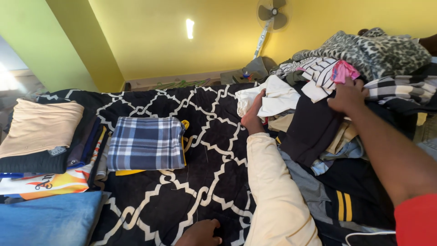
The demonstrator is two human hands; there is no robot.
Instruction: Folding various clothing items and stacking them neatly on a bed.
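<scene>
The right hand (348, 95) reaches into the heap of unfolded clothes (364, 68) on the right side of the bed. Its fingers are curled down into the heap at the top edge of a black garment (309, 127), just below a pink cloth (343, 70) and a white shirt with black stripes (318, 75). The back of the hand hides the grip, so I cannot tell which piece it has caught.

The left hand (200, 233) rests low on the black quilt with a white lattice pattern (205, 150). Its fingers are curled in, with nothing seen in them.

Between the two hands a leg in cream trousers (273, 191) lies across the bed. Its bare foot (252, 116) touches a white garment (273, 98) at the edge of the heap, and this leg separates the heap from the clear part of the quilt.

A leopard-print piece (378, 50) tops the heap. A folded blue plaid cloth (145, 143) lies alone on the quilt, well apart from the heap. Farther left stands a stack of folded clothes with a beige piece (38, 125) on top, and a blue fabric (45, 218) lies below it. A fan (272, 14) hangs on the yellow wall (150, 41).
</scene>
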